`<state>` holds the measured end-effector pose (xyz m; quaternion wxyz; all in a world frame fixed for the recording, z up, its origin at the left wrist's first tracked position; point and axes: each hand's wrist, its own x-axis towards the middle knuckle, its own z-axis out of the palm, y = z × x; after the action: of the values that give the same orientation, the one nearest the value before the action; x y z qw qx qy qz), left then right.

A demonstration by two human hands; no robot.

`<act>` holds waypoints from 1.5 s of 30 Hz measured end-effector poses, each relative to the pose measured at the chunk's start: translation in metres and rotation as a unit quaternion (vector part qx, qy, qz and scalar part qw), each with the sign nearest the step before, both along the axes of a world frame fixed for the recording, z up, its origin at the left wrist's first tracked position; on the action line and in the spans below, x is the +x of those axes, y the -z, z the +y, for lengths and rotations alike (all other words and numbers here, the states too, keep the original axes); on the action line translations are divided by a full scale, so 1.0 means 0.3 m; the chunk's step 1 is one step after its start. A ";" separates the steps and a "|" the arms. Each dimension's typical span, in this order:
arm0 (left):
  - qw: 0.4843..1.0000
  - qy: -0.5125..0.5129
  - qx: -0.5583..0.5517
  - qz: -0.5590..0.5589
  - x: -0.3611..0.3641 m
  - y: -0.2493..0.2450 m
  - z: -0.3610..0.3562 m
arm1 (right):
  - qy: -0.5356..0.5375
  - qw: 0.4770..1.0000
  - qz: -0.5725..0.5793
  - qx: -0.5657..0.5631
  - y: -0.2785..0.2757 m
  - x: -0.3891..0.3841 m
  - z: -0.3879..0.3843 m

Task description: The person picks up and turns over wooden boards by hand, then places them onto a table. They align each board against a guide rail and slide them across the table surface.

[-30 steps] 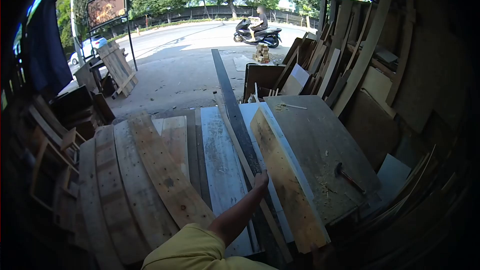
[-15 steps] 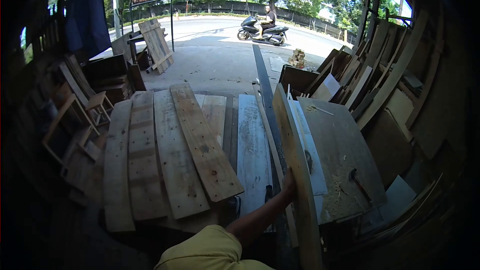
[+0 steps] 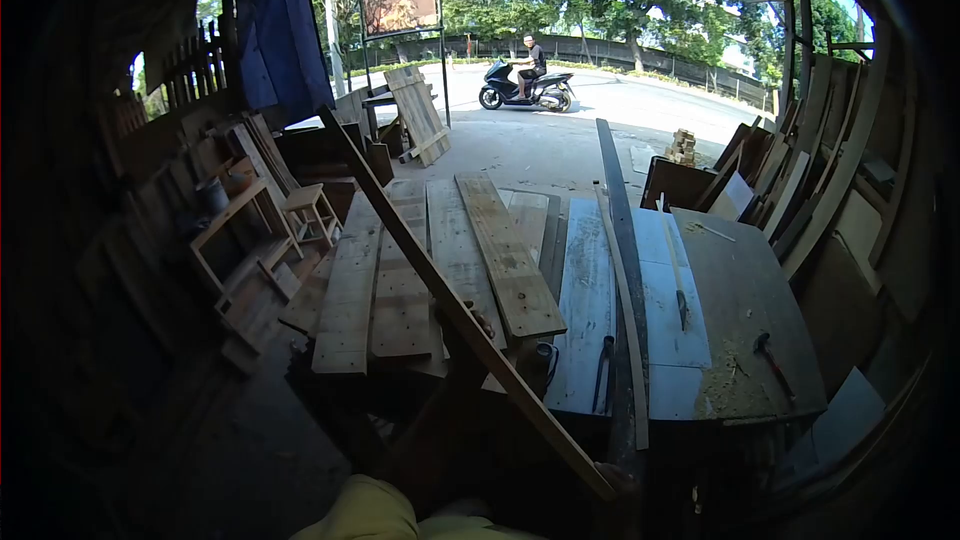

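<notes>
A long wooden plank (image 3: 440,290), seen nearly edge-on, slants across the view from upper left to lower right, raised above the workbench. My left hand (image 3: 482,322) grips it near the middle, its fingers showing just past the plank's far side and the forearm in deep shade. At the plank's near lower end is my right hand (image 3: 618,480), dim, closed around that end. Beneath and beyond lie several wide boards (image 3: 340,290), with one loose board (image 3: 510,260) lying askew over them. A dark long beam (image 3: 622,240) and a thin strip (image 3: 622,310) run lengthwise right of centre.
A hammer (image 3: 772,365) lies among sawdust on a brown panel (image 3: 730,280). A dark tool (image 3: 603,372) rests on a pale board (image 3: 585,290). A stool (image 3: 312,205) stands left; timber (image 3: 830,160) leans right. Outside, a person sits on a motor scooter (image 3: 525,90).
The plank has swung from upright on the right to a slant across the left and centre. My right hand has appeared at its near end. The view has turned left.
</notes>
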<state>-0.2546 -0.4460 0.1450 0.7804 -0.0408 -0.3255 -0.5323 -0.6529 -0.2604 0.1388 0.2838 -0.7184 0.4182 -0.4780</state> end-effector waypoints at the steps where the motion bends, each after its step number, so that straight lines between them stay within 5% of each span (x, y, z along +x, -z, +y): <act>1: 0.999 -0.010 -0.040 -0.029 0.076 0.029 0.071 | -0.024 0.999 0.032 0.002 -0.026 0.022 0.034; 7: 0.995 -0.057 -0.074 -0.040 0.337 -0.046 0.572 | -0.233 0.971 0.036 0.040 -0.077 0.186 0.043; 9: 0.990 -0.116 -0.071 -0.031 0.428 -0.036 0.702 | -0.409 0.908 -0.006 0.096 -0.118 0.241 0.007; 10: 0.987 -0.146 -0.067 -0.029 0.477 -0.020 0.749 | -0.386 0.917 0.101 -0.006 -0.169 0.306 -0.008; 14: 0.958 -0.285 -0.040 -0.014 0.695 0.000 0.922 | -0.443 0.852 0.279 -0.010 -0.252 0.653 -0.015; 16: 0.933 -0.360 -0.005 -0.023 0.809 -0.016 0.982 | -0.473 0.841 0.264 -0.021 -0.228 0.799 -0.015; 17: 0.912 -0.405 0.049 -0.033 0.871 -0.034 1.006 | -0.492 0.834 0.246 -0.038 -0.216 0.873 -0.016; 19: 0.766 -0.537 0.348 -0.059 0.794 -0.323 1.045 | -0.521 0.832 0.186 -0.033 -0.148 1.027 -0.031; 21: 0.667 -0.587 0.443 -0.123 0.891 -0.405 1.096 | -0.548 0.827 0.124 -0.018 -0.150 1.146 -0.003; 23: 0.681 -0.584 0.415 -0.150 0.959 -0.411 1.146 | -0.566 0.821 0.074 0.013 -0.215 1.269 0.024; 25: 0.790 -0.472 0.385 -0.074 0.970 -0.482 1.171 | -0.577 0.811 0.082 0.055 -0.218 1.387 0.052; 26: 0.694 -0.574 0.421 -0.113 1.044 -0.405 1.152 | -0.585 0.802 0.091 0.084 -0.217 1.436 0.062; 29: 0.685 -0.575 0.441 -0.079 1.245 -0.291 1.192 | -0.648 0.732 0.199 0.064 -0.259 1.555 0.047; 30: 0.686 -0.573 0.441 -0.082 1.263 -0.301 1.201 | -0.646 0.735 0.197 0.066 -0.254 1.589 0.035; 32: 0.534 -0.588 0.589 -0.149 1.298 -0.321 1.218 | -0.591 0.765 0.217 -0.136 -0.229 1.665 -0.015; 36: 0.592 -0.588 0.542 -0.098 1.426 -0.196 1.258 | -0.460 0.747 0.386 -0.285 -0.129 1.831 -0.104; 38: 0.494 -0.577 0.632 -0.155 1.454 -0.180 1.239 | -0.420 0.770 0.380 -0.293 -0.024 1.899 -0.140; 43: 0.525 -0.625 0.562 -0.130 1.500 -0.135 1.130 | -0.390 0.814 0.369 -0.222 -0.028 1.915 -0.156; 45: 0.555 -0.560 0.590 -0.175 1.564 -0.088 1.092 | -0.370 0.832 0.338 -0.239 -0.077 1.873 -0.169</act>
<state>0.2147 -0.1184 0.1714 0.6984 0.7129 -0.0258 -0.0574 -0.0911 -0.3110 0.1619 0.0999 -0.9816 0.0641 -0.1495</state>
